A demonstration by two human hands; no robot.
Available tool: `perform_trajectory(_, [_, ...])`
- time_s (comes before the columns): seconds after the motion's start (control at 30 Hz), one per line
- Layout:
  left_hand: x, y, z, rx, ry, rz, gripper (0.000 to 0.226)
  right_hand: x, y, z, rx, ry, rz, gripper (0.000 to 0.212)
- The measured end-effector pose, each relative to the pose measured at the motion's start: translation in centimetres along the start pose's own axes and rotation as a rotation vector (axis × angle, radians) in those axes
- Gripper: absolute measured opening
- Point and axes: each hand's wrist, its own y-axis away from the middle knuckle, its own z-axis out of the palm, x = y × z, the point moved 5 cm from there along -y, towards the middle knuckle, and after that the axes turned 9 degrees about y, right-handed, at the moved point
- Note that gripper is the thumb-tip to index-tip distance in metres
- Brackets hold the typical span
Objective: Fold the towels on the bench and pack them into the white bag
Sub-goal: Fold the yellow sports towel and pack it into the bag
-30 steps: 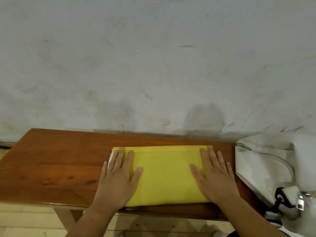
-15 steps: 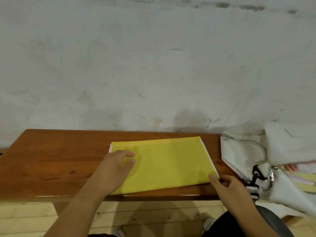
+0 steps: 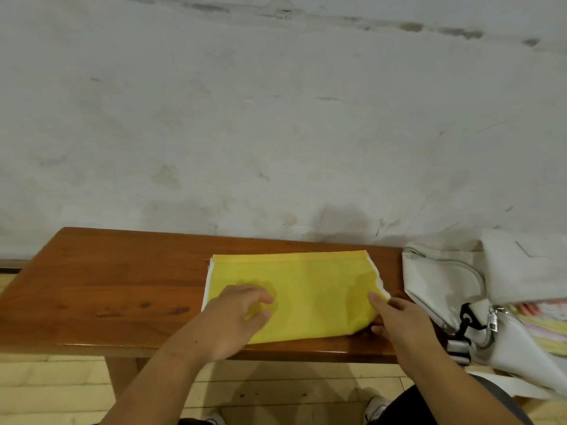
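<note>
Bench [image 3: 116, 280]: right hand [image 3: 399, 320] now lifts yellow towel [image 3: 306, 286] edge.

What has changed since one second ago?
The right hand slid off the folded yellow towel to its near right corner and now pinches it, lifting that edge a little. The left hand, flat before, has loosely curled its fingers on the towel's left part. The brown wooden bench and white fabric bag stayed put.
</note>
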Motion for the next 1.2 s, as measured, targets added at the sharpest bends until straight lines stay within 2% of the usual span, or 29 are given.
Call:
perform_trajectory(0.1, [0.4,-0.1,2.1,-0.087,-0.119,0.025,0.056,-0.5,-0.1,0.2,0.006,-0.055,-0.047,0.036])
perform_trajectory(0.17, [0.5,-0.4,3.4,-0.114,-0.184,0.016,0.062,-1.1,-0.4,-0.2,0.031,-0.152,-0.056,0.035])
perform_trajectory(0.27, [1.4,-1.0,4.8,-0.065,-0.259,0.069,0.058,-2.0,-0.7,-0.9,0.106,-0.262,-0.06,0.036])
perform_trajectory(0.37, [2.4,-1.7,6.6,-0.024,-0.305,0.133,0.059,-3.1,-0.2,-1.3,0.193,-0.302,-0.09,0.024])
perform_trajectory(0.47, [3.4,-2.3,6.8,-0.011,-0.202,0.149,0.061,-4.8,1.2,-0.9,0.286,-0.221,-0.188,0.018])
perform_trajectory(0.57, [2.9,-2.8,3.4,0.073,0.099,0.039,0.053,-6.9,4.0,0.7,0.32,-0.107,-0.408,0.013])
perform_trajectory(0.67, [0.4,-2.1,-1.0,0.186,0.427,-0.176,0.034,-7.7,7.1,4.5,0.206,0.094,-0.648,0.005])
perform_trajectory(0.73, [-1.4,-1.6,-2.4,0.223,0.536,-0.286,0.026,-6.7,8.6,8.4,-0.008,0.285,-0.82,0.017])
perform_trajectory(0.8, [-2.2,-1.4,-2.6,0.25,0.641,-0.324,0.024,-4.5,9.1,12.3,-0.201,0.54,-0.992,0.026])
perform_trajectory(0.87, [-2.5,-1.6,-2.3,0.282,0.669,-0.328,0.025,-2.5,9.0,14.7,-0.249,0.763,-1.12,0.024])
perform_trajectory(1.0, [-2.9,-2.4,-2.0,0.333,0.506,-0.324,0.038,-1.6,8.6,15.5,-0.269,0.824,-1.127,0.017])
perform_trajectory(1.1, [-2.5,-2.8,-1.9,0.38,0.45,-0.319,0.038,-1.6,8.5,15.0,-0.293,0.833,-1.145,0.017])
perform_trajectory(1.13, [-2.3,-2.8,-1.9,0.399,0.433,-0.313,0.036,-1.6,8.7,14.8,-0.301,0.863,-1.157,0.019])
perform_trajectory(1.2, [-2.2,-2.9,-1.9,0.438,0.437,-0.312,0.034,-2.1,8.7,14.2,-0.282,0.952,-1.144,0.036])
